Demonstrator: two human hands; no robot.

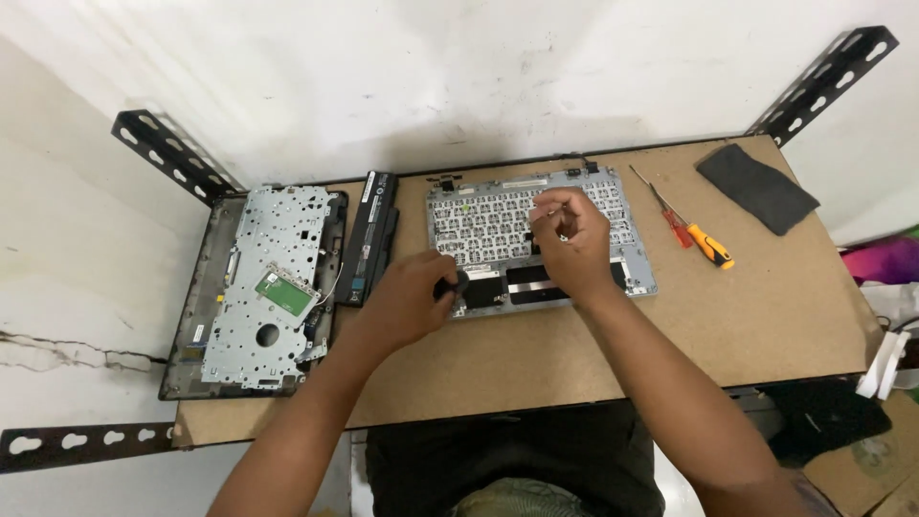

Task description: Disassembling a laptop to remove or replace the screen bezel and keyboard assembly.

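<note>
A grey laptop keyboard panel (498, 215) lies underside up in the middle of the brown table (766, 316). My left hand (407, 297) rests at the panel's near left corner, its fingers closed round a small black object (450, 284); what that object is I cannot tell. My right hand (572, 239) sits on top of the panel's middle, fingertips pinched together over the metal backing. Whether they hold something small is hidden.
A laptop base with a silver metal frame (258, 287) lies at the left edge, a black battery (369, 235) beside it. Two screwdrivers (694, 235) and a dark cloth (756, 187) lie at the right. Black slotted brackets stand at the corners.
</note>
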